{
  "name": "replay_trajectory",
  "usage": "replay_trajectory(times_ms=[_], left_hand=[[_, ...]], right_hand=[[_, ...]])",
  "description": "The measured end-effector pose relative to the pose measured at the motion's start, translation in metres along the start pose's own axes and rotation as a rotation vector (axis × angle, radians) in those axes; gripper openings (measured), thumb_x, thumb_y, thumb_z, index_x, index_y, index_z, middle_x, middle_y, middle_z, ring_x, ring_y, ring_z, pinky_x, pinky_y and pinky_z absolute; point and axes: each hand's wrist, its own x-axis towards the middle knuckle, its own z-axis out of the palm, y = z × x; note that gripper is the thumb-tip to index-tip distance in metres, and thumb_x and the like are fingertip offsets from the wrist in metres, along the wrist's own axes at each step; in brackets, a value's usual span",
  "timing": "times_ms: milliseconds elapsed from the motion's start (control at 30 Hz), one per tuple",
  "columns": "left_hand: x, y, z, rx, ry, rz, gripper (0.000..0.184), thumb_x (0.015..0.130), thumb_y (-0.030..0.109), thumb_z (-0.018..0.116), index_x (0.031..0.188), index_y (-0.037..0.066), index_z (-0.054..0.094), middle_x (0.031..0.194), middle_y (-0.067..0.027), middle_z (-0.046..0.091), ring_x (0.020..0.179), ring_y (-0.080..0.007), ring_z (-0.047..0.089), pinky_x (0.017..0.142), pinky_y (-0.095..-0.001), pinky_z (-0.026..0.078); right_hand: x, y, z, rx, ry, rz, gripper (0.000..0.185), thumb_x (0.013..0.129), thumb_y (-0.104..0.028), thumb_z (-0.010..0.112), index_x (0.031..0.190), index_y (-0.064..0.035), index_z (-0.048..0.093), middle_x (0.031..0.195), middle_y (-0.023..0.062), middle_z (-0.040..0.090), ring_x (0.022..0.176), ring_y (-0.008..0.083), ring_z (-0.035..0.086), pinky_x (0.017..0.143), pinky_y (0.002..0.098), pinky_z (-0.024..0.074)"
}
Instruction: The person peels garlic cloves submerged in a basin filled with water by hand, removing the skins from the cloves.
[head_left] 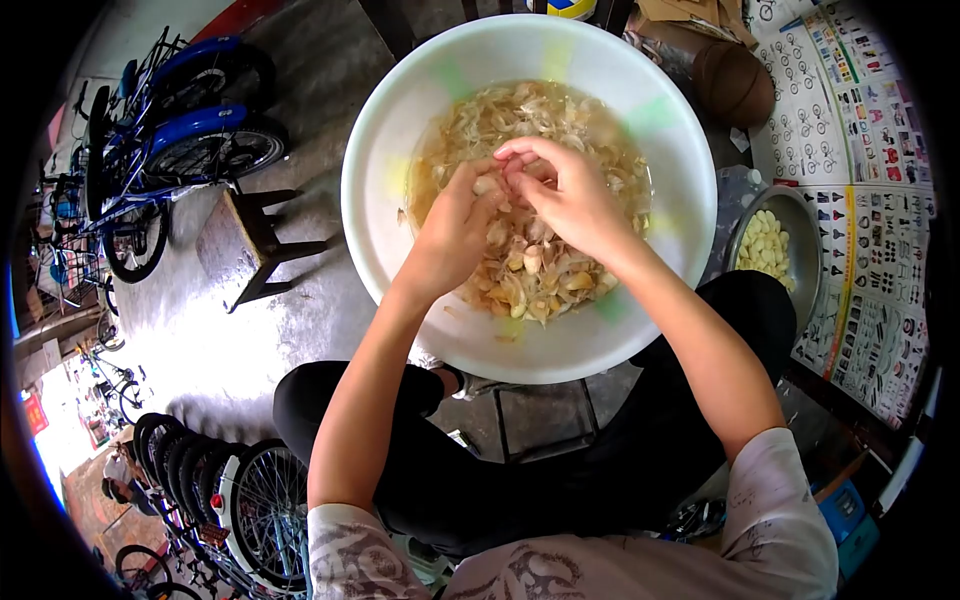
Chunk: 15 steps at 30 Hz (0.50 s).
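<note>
A large white plastic basin (390, 270) in front of me holds water with garlic skins (540, 105) floating in it and unpeeled garlic cloves (530, 260) heaped on the near side. Over its middle, my left hand (458, 228) is curled, with a pale garlic clove (487, 186) between thumb and fingers. My right hand (572, 195) meets it at the fingertips, its fingers bent and pinched together. What the right fingertips hold, if anything, is hidden. To the right stands a metal bowl (808, 245) with peeled garlic cloves (765, 245) in it.
A small wooden stool (240, 235) stands left of the basin, near parked bicycles (200, 130). More bicycles (265, 510) are at lower left. A brown ball (735, 85) lies at upper right, beside printed sheets (840, 180). My knees flank the basin's near side.
</note>
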Motion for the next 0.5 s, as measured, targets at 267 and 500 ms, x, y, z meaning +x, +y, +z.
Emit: replay_trajectory(times_ms=[267,500], left_hand=[[-0.008,0.02,-0.018,-0.259,-0.001,-0.09,0.043,0.1,0.007,0.048,0.143,0.003,0.041,0.104,-0.0005,0.058,0.079,-0.0032,0.047,0.069,-0.0199,0.041],[-0.018,0.023,-0.022,-0.191,-0.08,-0.082,0.048,0.099,0.005,0.047,0.147,0.005,0.038,0.122,-0.01,0.056,0.109,-0.0159,0.053,0.095,-0.0302,0.043]], right_hand=[[-0.007,-0.02,0.002,-0.013,-0.001,-0.382,0.043,0.08,0.014,0.054,0.117,-0.0054,0.065,0.108,0.0068,0.06,0.092,0.0168,0.066,0.072,0.0275,0.055],[-0.004,-0.01,0.009,-0.211,0.129,-0.55,0.022,0.075,0.0,0.076,0.097,-0.0028,0.071,0.102,0.0067,0.062,0.084,0.0207,0.069,0.072,0.0316,0.056]])
